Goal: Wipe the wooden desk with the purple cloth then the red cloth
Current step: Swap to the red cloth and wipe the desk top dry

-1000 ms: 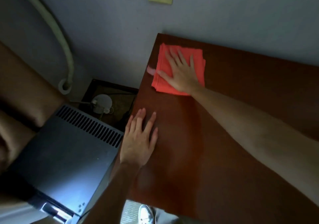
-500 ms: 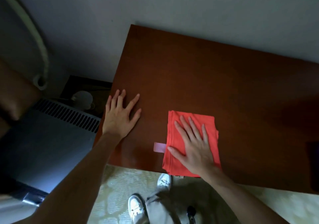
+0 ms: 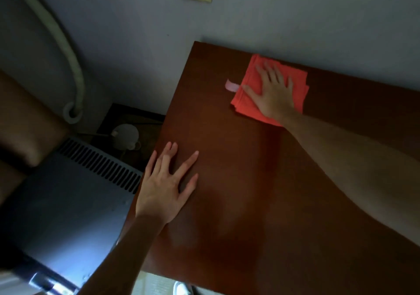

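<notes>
The red cloth [image 3: 268,90] sits folded near the far edge of the wooden tabletop [image 3: 238,181], close to the wall. The right hand [image 3: 273,94] is pressed flat on it, fingers spread. The left hand [image 3: 166,185] lies palm-down near the tabletop's left edge, fingers splayed, holding nothing.
</notes>
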A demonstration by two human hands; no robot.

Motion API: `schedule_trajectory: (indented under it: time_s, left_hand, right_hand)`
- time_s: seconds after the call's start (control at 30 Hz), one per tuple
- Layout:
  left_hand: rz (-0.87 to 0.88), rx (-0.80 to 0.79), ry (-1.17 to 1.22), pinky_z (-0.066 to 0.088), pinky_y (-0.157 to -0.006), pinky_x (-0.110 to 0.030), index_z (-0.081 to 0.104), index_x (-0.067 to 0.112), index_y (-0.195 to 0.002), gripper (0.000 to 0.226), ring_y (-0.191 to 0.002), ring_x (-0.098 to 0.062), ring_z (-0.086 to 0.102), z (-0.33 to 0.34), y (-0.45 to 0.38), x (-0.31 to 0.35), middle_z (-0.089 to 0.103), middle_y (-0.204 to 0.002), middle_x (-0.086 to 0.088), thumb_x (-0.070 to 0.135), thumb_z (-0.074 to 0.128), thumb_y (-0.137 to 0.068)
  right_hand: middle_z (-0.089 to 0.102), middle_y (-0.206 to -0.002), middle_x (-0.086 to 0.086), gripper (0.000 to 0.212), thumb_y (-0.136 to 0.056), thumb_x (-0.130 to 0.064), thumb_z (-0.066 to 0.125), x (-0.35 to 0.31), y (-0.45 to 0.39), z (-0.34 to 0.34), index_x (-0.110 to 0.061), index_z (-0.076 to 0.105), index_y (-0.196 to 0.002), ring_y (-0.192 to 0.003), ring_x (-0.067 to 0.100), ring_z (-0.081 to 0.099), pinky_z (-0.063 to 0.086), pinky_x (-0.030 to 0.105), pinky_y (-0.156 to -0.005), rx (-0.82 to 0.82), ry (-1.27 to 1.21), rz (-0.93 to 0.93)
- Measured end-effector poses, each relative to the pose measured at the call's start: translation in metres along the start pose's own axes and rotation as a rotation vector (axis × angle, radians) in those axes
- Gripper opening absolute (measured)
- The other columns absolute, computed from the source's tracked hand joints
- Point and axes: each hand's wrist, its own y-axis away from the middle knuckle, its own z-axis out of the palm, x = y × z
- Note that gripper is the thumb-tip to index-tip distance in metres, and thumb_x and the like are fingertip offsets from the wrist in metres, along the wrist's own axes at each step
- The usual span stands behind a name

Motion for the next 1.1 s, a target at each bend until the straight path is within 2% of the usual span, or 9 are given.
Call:
schedule_trajectory:
  time_s: [0.13,0.23,0.33,0.47,0.63,0.77,0.9,0.97,1.1]
  left_hand:
    - [0.002,0.011,-0.009,0.012,-0.130,-0.045,0.034,0.042,-0.159,0.056,-0.159,-0.023,0.021,0.002,0.000,-0.002,0.037,-0.159,-0.014,0.055,0.039,-0.105]
    - [-0.010,0.011,0.002,0.011,-0.130,-0.044,0.035,0.042,-0.158,0.056,-0.158,-0.024,0.022,0.001,-0.001,-0.002,0.037,-0.158,-0.014,0.056,0.039,-0.104]
    - [-0.010,0.020,0.000,0.017,-0.129,-0.048,0.039,0.042,-0.157,0.056,-0.157,-0.026,0.027,-0.001,-0.002,-0.001,0.038,-0.155,-0.014,0.055,0.043,-0.102]
    - [-0.027,0.014,0.007,0.023,-0.126,-0.049,0.044,0.039,-0.155,0.056,-0.154,-0.030,0.031,-0.003,-0.002,0.000,0.040,-0.154,-0.018,0.055,0.043,-0.101]
    - [-0.057,-0.029,0.017,0.023,-0.124,-0.053,0.047,0.037,-0.154,0.057,-0.154,-0.033,0.030,-0.011,0.000,0.007,0.039,-0.156,-0.020,0.057,0.039,-0.100]
    - [-0.087,-0.079,-0.056,0.024,-0.121,-0.059,0.044,0.032,-0.156,0.061,-0.150,-0.043,0.033,-0.016,0.002,0.019,0.038,-0.156,-0.026,0.057,0.029,-0.103]
    - [-0.119,-0.060,-0.104,0.023,-0.121,-0.057,0.049,0.024,-0.151,0.059,-0.147,-0.041,0.037,-0.018,-0.002,0.065,0.042,-0.154,-0.022,0.052,0.029,-0.103]
    - [-0.102,-0.023,-0.076,0.021,-0.122,-0.053,0.053,0.026,-0.148,0.054,-0.147,-0.037,0.038,-0.011,-0.005,0.107,0.047,-0.152,-0.018,0.048,0.034,-0.102]
    - [-0.036,-0.023,-0.008,0.027,-0.119,-0.053,0.055,0.031,-0.148,0.052,-0.143,-0.035,0.046,0.022,-0.014,0.168,0.051,-0.151,-0.016,0.047,0.041,-0.100]
  right_hand:
    - [0.024,-0.175,0.001,0.089,-0.095,-0.077,0.035,0.004,-0.049,0.003,-0.027,0.026,-0.167,-0.162,0.026,0.019,0.013,0.062,-0.127,-0.008,0.013,-0.032]
    - [0.022,-0.176,0.002,0.092,-0.092,-0.080,0.030,0.007,-0.052,0.005,-0.027,0.023,-0.168,-0.162,0.027,0.018,0.011,0.064,-0.127,-0.020,0.003,-0.047]
    - [0.015,-0.178,0.003,0.092,-0.097,-0.081,0.034,0.005,-0.037,0.003,-0.027,0.017,-0.170,-0.164,0.028,0.010,0.004,0.067,-0.127,-0.031,0.005,-0.066]
    - [0.011,-0.178,0.002,0.098,-0.092,-0.087,0.029,0.015,0.048,-0.003,-0.027,0.017,-0.170,-0.164,0.029,0.008,0.001,0.072,-0.125,-0.087,-0.005,-0.051]
    - [0.013,-0.178,-0.001,0.099,-0.092,-0.089,0.019,0.046,0.251,-0.009,-0.026,0.022,-0.169,-0.165,0.027,0.010,0.009,0.071,-0.125,-0.083,0.022,-0.096]
    - [-0.001,-0.179,-0.003,0.097,-0.095,-0.089,0.021,0.084,0.389,-0.022,-0.030,0.006,-0.170,-0.165,0.024,0.000,0.012,0.068,-0.126,-0.132,0.134,-0.115]
    - [0.003,-0.179,-0.003,0.094,-0.097,-0.087,0.022,0.105,0.417,-0.027,-0.030,0.010,-0.170,-0.165,0.023,0.004,0.017,0.068,-0.126,-0.145,0.160,-0.066]
    - [0.004,-0.179,-0.003,0.093,-0.097,-0.087,0.022,0.106,0.412,-0.026,-0.031,0.011,-0.170,-0.165,0.023,0.005,0.015,0.067,-0.127,-0.133,0.141,-0.075]
    - [0.004,-0.179,-0.003,0.092,-0.097,-0.086,0.026,0.116,0.377,-0.028,-0.033,0.010,-0.170,-0.165,0.021,0.004,0.013,0.064,-0.127,-0.100,0.127,-0.159]
